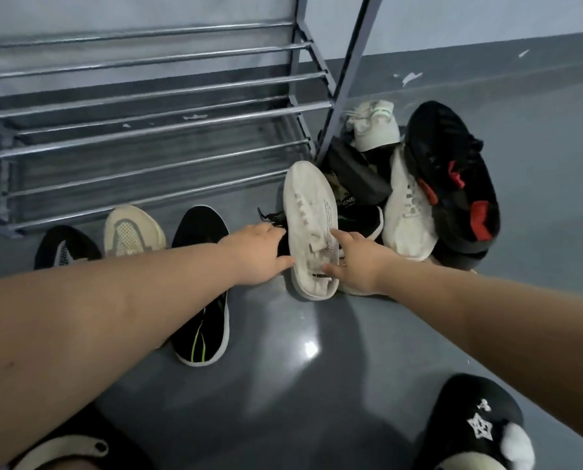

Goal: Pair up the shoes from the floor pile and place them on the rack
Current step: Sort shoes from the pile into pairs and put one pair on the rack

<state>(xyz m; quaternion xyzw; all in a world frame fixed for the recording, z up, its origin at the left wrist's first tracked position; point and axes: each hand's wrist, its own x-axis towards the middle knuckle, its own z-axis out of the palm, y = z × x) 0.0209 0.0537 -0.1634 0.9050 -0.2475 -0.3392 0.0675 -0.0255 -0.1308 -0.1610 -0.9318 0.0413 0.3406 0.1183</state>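
A white knit sneaker (pixel 308 212) stands tilted on the grey floor, toe pointing away, at the front of the shoe pile. My left hand (pixel 256 257) clasps its left side and my right hand (pixel 358 266) its right side, with a forefinger on the laces. A similar white sneaker (pixel 406 212) lies just to the right in the pile. Behind it lie a black-and-red sneaker (pixel 453 171), a white sneaker with a green mark (pixel 374 128) and a dark shoe (pixel 363 218). The metal rack (pixel 147 106) stands at the upper left, and its visible bars hold nothing.
In front of the rack, left of my hands, lie a black shoe with a green stripe (pixel 201 300), a cream mesh shoe (pixel 134 230) and a black mesh shoe (pixel 66 247). The rack's upright post (pixel 346 72) stands beside the pile. My feet in black slippers (pixel 476 425) are at the bottom.
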